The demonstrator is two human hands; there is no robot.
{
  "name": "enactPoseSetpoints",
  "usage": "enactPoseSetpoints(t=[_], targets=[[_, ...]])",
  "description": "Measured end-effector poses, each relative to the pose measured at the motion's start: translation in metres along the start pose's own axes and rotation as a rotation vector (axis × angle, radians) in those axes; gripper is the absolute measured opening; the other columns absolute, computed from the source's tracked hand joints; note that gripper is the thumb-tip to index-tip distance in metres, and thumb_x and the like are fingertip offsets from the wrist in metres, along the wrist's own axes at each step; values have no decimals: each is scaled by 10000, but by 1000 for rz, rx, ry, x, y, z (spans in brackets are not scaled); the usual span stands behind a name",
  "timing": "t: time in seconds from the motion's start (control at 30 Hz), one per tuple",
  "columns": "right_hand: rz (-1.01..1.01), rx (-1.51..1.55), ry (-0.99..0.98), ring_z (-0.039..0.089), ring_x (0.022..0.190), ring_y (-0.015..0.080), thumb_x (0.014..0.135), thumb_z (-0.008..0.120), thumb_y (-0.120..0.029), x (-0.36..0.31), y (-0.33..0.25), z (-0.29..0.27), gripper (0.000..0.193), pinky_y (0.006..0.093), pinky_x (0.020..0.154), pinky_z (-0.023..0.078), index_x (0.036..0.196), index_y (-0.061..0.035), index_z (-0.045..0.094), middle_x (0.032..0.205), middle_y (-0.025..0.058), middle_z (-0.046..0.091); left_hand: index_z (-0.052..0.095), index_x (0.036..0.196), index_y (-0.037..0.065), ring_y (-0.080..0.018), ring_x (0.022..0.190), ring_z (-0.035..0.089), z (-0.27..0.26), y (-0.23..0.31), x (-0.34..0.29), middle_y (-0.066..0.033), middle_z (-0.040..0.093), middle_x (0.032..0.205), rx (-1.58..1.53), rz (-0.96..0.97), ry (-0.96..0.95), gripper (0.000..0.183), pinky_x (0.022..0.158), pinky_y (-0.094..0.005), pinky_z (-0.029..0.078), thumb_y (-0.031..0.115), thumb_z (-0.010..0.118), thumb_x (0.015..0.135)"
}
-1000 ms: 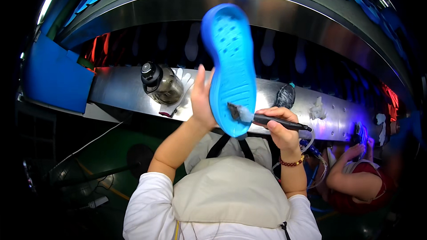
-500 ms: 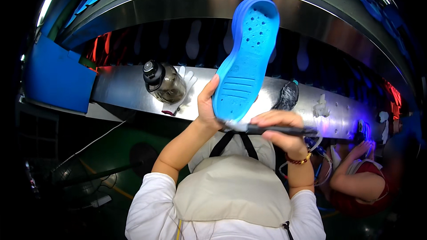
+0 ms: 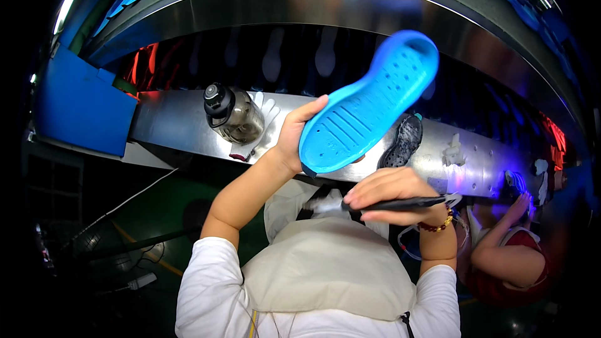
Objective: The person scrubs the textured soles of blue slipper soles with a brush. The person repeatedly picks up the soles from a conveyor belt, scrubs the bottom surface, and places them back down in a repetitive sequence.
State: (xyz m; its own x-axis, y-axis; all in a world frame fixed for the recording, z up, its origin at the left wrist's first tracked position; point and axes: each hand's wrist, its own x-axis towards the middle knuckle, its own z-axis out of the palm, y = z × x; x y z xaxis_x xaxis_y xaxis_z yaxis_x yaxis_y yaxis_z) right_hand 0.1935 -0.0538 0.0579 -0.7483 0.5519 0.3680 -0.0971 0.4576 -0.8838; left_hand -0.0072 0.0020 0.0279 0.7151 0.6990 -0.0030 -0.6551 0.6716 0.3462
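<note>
A bright blue shoe sole (image 3: 350, 122) is tilted toward the upper right, its holed and ribbed inner face up. My left hand (image 3: 293, 138) grips its near end, thumb along the left edge, other fingers mostly hidden beneath. Lower down, my right hand (image 3: 397, 193) is closed around the black handle of a brush (image 3: 407, 203). The brush's pale head, smeared by motion, points left in front of my apron and stands apart from the sole.
On the steel bench (image 3: 166, 126) are a dark-lidded bottle (image 3: 241, 116), a white glove (image 3: 269, 111) and a dark, smeared sole-shaped piece (image 3: 405, 141). Several soles hang or lie in the dark slot behind. At right, a co-worker's hand (image 3: 518, 208) is near a purple-lit item.
The sole has swung to the right and come lower in my left hand. My right hand has drawn the brush down, away from the sole's near end.
</note>
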Motion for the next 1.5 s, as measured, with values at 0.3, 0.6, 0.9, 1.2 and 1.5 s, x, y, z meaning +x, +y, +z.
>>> enactPoseSetpoints(t=[0.3,0.6,0.9,1.2,1.5], targets=[[178,-131,-157,619,886,268,703,660,-2,-6,-11,-31,193,320,786,490,891,24,626,937,156,633,436,1196,-36,-223,918,570,11,7,-7,-184,540,1073,582,-501,288,513,769,-325,481,357,455,866],[198,-335,-305,623,815,238,712,645,-50,-11,-7,-46,191,302,696,492,900,-22,624,899,113,643,440,1171,-66,-242,911,570,12,9,-15,-215,525,1066,789,-556,318,591,737,-328,499,404,529,825],[352,-296,-120,631,827,227,689,690,-84,-26,0,-61,229,295,743,494,892,8,639,897,134,646,417,1205,-38,-225,906,561,-6,18,-25,-187,524,1069,792,-499,331,596,713,-330,497,422,497,836],[381,95,701,516,486,57,778,615,-91,-37,52,-53,143,165,450,408,891,-9,644,691,41,623,319,1279,45,-371,962,539,-14,-2,-16,-221,450,1169,267,-291,330,570,692,-537,503,387,444,841],[258,-252,627,502,480,45,723,669,-85,-24,43,25,204,181,422,359,909,-4,640,710,66,646,336,1281,31,-333,986,547,-23,4,-11,-209,475,1170,371,-184,411,589,725,-476,509,382,463,826]])
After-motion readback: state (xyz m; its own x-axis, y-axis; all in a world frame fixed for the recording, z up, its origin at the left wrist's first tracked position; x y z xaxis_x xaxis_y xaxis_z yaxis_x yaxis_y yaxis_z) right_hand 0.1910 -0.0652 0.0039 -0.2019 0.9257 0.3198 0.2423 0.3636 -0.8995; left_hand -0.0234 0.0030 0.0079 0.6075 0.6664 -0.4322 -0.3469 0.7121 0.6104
